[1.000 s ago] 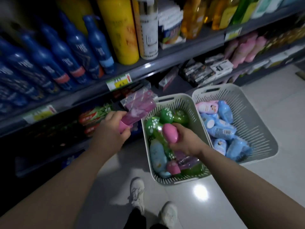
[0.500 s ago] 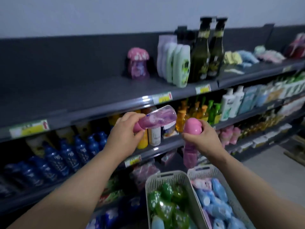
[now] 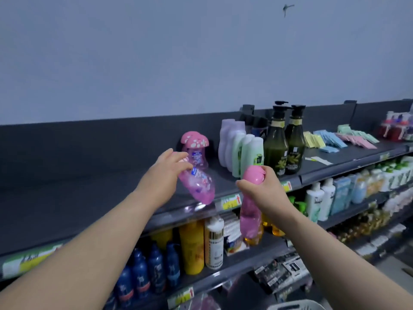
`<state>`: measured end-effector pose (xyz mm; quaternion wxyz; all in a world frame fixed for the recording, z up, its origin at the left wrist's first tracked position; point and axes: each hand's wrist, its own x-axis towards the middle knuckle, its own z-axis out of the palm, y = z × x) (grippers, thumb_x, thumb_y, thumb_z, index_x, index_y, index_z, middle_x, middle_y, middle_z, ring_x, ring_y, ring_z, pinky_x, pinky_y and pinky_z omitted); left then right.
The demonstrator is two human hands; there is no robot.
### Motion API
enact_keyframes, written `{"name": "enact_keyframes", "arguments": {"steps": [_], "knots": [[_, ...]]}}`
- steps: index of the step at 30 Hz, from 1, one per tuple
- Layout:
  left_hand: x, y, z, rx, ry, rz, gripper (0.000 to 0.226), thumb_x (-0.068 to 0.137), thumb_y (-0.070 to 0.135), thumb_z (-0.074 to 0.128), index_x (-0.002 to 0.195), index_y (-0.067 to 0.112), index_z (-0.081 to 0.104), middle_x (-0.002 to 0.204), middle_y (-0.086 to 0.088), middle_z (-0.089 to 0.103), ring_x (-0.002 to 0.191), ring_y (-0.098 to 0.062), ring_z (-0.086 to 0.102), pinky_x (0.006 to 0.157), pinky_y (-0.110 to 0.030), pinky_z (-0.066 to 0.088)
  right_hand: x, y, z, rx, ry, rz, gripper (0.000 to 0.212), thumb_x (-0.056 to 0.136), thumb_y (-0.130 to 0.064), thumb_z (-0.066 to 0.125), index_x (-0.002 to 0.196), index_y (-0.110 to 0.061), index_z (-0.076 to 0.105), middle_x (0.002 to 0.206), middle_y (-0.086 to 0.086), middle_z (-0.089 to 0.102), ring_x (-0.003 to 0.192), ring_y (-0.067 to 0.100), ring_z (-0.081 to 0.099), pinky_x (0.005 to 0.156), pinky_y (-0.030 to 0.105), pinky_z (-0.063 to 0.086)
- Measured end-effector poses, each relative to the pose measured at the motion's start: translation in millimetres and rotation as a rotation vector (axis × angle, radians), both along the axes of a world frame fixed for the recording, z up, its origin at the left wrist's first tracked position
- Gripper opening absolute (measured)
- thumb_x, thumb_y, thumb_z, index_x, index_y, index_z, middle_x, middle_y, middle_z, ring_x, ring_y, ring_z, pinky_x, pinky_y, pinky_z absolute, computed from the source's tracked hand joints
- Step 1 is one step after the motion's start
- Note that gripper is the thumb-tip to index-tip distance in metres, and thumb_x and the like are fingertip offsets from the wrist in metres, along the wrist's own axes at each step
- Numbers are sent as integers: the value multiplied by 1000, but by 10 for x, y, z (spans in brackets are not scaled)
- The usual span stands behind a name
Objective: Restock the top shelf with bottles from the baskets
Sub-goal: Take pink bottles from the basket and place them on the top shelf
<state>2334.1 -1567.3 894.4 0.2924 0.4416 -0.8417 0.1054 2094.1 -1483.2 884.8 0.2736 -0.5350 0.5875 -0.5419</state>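
Now that I have reached up to the top shelf (image 3: 89, 186), my left hand (image 3: 165, 175) grasps a pink bottle (image 3: 199, 184) tilted over its front edge, possibly touching. My right hand (image 3: 261, 186) grips a second bottle (image 3: 250, 211) by the cap, hanging nearer and lower. Placement is imminent.

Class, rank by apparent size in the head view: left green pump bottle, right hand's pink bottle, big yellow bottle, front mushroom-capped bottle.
1. Green pump bottle and right hand's pink bottle: alike; pink is nearer, unranked.
2. Big yellow bottle.
3. Front mushroom-capped bottle, partly hidden.
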Motion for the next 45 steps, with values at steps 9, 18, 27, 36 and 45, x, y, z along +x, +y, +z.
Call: {"name": "enact_keyframes", "arguments": {"steps": [9,18,27,36,45], "knots": [[-293,-1331,206,33,-203,-135,45,85,12,59,129,24,59,149,5,36,144,-25,18,111,-43,34,-39,-1036,221,18,-30,-54,57,76,-21,73,124,-20,43,108,2,55,89,12,58,63,23,48],[-516,-2264,161,35,-300,-379,30,98,21,50,124,17,64,141,4,49,143,-19,26,107,-43,38,100,-1749,143,48,-8,-95,53,74,-26,75,116,-25,43,104,-3,57,89,10,58,76,27,51],[-422,-2526,-134,-32,-236,-448,44,96,33,39,138,21,43,149,-9,32,130,-31,45,93,-41,51,177,-2068,20,69,-14,-86,52,76,-22,75,117,-23,43,97,-4,57,72,4,54,51,7,42],[-350,-2606,-133,-62,-246,-378,65,92,47,44,149,19,29,153,2,32,140,-16,33,110,-44,36,211,-2126,-34,42,-69,-111,69,72,-36,81,124,-21,40,112,0,56,93,12,59,65,16,44],[-196,-2517,-194,-45,-191,-274,81,86,33,67,151,13,23,156,-4,27,142,-20,28,117,-30,18,534,-2367,-105,56,-124,-103,97,62,-51,83,135,-19,26,135,6,36,109,17,53,98,37,49]]}}
